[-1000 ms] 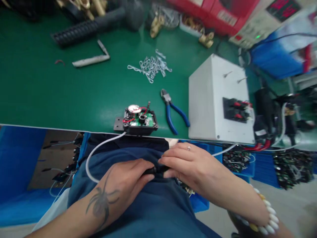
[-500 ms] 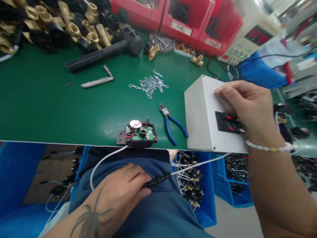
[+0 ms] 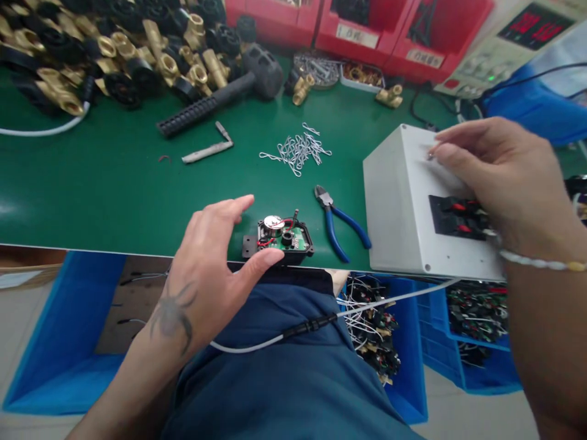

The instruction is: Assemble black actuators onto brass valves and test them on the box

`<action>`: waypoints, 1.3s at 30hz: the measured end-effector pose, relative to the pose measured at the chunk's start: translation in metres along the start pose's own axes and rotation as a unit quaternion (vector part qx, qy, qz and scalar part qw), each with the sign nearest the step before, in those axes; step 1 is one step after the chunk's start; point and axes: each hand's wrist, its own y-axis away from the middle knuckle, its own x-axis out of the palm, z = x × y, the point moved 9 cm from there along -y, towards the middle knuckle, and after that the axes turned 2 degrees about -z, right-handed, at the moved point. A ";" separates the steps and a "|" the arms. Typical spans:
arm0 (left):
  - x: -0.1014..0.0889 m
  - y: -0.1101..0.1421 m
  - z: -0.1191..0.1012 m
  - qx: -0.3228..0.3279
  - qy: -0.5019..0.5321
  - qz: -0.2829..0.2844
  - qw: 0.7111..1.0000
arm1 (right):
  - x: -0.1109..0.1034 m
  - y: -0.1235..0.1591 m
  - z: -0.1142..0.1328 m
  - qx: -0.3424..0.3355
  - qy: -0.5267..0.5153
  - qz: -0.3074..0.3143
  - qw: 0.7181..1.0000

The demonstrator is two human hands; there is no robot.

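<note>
Circuit housing (image 3: 300,244): placed open at the near edge of the green counter (image 3: 114,189).
Left hand (image 3: 206,260): spread beside the housing, nothing gripped.
Right hand (image 3: 509,174): small switch (image 3: 430,156) pinched on the white box (image 3: 389,208).
Blue-handled pliers (image 3: 337,235): laid between housing and box.

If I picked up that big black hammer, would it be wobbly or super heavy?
The black hammer would probably feel stiff, since its handle looks straight and solid. It's likely heavier at one end, because the head is much fatter. The ridges on the grip might make it less slippery.
</note>
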 end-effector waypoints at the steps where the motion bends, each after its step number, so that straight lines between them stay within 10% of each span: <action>1: 0.009 -0.003 0.003 0.002 -0.006 0.025 1.000 | 0.002 -0.003 -0.002 0.014 -0.020 0.011 1.000; 21: 0.026 0.011 -0.010 0.089 0.059 0.013 0.994 | 0.006 -0.012 0.005 -0.055 0.078 -0.008 0.995; 25: 0.027 0.012 -0.008 0.098 0.054 0.011 0.994 | -0.030 -0.007 -0.001 -0.059 -0.068 -0.082 0.993; 30: 0.029 0.012 -0.003 0.080 0.094 0.026 0.992 | -0.094 0.057 -0.059 0.109 -0.300 -0.286 0.903; 35: 0.031 0.012 0.000 0.066 0.126 0.029 0.989 | -0.068 0.151 -0.129 0.342 -0.429 -0.295 0.783; 39: 0.030 0.011 -0.004 0.075 0.125 0.027 0.989 | -0.067 0.177 -0.155 0.349 -0.507 -0.361 0.700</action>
